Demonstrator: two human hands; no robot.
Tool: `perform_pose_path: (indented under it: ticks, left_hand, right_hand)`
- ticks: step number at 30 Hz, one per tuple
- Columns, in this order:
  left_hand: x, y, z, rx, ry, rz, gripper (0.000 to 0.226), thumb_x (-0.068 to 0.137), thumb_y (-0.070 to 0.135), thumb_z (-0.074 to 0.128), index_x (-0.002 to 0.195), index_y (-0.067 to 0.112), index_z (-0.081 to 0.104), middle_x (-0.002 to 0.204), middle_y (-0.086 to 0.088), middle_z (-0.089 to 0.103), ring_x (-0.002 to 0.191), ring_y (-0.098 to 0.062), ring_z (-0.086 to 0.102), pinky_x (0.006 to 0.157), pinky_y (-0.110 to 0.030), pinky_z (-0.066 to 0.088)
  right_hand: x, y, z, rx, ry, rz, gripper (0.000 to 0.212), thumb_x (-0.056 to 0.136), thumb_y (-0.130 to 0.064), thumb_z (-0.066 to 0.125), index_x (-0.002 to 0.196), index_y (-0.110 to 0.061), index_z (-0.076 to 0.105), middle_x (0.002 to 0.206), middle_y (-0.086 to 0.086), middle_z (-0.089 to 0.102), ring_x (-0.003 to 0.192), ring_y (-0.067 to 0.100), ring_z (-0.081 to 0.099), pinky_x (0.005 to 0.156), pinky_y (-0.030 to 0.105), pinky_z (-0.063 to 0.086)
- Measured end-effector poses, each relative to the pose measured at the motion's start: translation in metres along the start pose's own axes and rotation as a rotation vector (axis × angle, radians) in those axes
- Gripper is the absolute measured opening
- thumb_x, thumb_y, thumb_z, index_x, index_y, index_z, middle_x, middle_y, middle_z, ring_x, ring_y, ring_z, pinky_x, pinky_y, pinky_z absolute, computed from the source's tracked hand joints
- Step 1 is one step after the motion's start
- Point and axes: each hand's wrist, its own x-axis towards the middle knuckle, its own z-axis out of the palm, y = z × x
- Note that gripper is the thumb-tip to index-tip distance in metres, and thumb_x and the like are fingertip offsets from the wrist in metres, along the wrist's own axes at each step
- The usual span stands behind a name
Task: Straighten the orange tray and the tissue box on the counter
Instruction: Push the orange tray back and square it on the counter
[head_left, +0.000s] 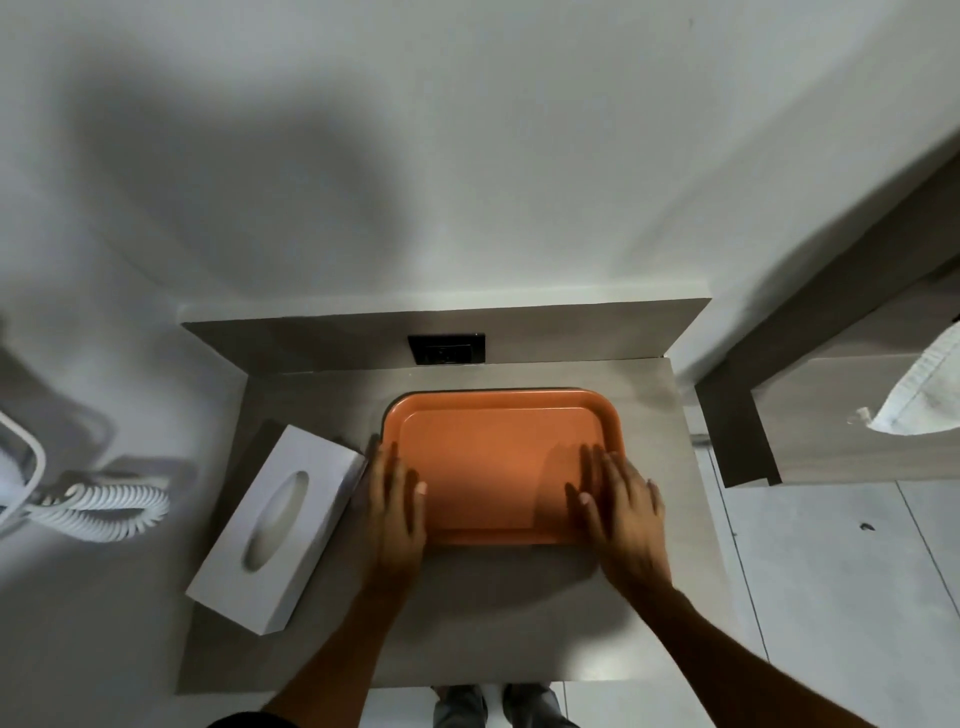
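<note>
An orange tray (498, 457) lies flat on the grey counter (498, 613), its edges square with the counter's back wall. My left hand (397, 514) rests over the tray's left front corner, fingers extended and thumb on the tray floor. My right hand (621, 514) lies over the right front corner the same way. Both hands press on the tray without gripping it. A white tissue box (278, 527) sits to the left of the tray, turned at an angle, its far corner close to my left hand and its near end at the counter's left edge.
A black wall socket (447, 349) sits in the low back panel behind the tray. A white coiled cord (98, 512) hangs at the left. At the right stands a wooden unit (852, 421) with a white cloth (922, 392) on it. Tiled floor lies below right.
</note>
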Motion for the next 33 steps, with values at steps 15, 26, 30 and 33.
perform_pose_path:
  ticks: [15,26,30,33]
  left_hand:
    - [-0.082,-0.03,0.033,0.371,-0.318,0.335,0.085,0.104,0.062,0.048,0.171,0.017,0.019,0.182,-0.009,0.009,0.17,-0.031,0.01,0.136,-0.059,0.015]
    - [-0.058,-0.023,0.035,0.425,-0.293,0.364,0.089,0.1,0.067,0.043,0.167,0.008,0.031,0.178,-0.019,0.022,0.165,-0.039,0.024,0.133,-0.061,0.022]
    - [-0.038,-0.019,0.035,0.413,-0.29,0.359,0.09,0.1,0.066,0.042,0.166,0.006,0.03,0.177,-0.021,0.023,0.165,-0.041,0.023,0.131,-0.065,0.028]
    - [-0.024,-0.018,0.035,0.424,-0.291,0.373,0.089,0.101,0.064,0.043,0.166,0.005,0.031,0.176,-0.022,0.025,0.164,-0.042,0.024,0.13,-0.067,0.031]
  right_hand:
    - [-0.091,0.014,0.053,-0.357,-0.221,-0.499,0.08,0.115,-0.051,0.044,0.179,-0.016,0.012,0.19,0.007,0.003,0.176,0.028,0.001,0.136,0.059,0.011]
    - [-0.065,0.004,0.05,-0.378,-0.312,-0.406,0.08,0.116,-0.06,0.037,0.18,-0.022,0.007,0.189,0.009,-0.003,0.175,0.036,0.004,0.138,0.068,0.015]
    - [-0.045,-0.003,0.048,-0.401,-0.31,-0.395,0.079,0.115,-0.06,0.037,0.18,-0.023,0.01,0.189,0.012,0.0,0.174,0.039,0.006,0.137,0.069,0.02]
    - [-0.034,-0.005,0.05,-0.408,-0.297,-0.392,0.079,0.115,-0.061,0.036,0.179,-0.022,0.013,0.188,0.014,0.002,0.174,0.04,0.007,0.137,0.068,0.02]
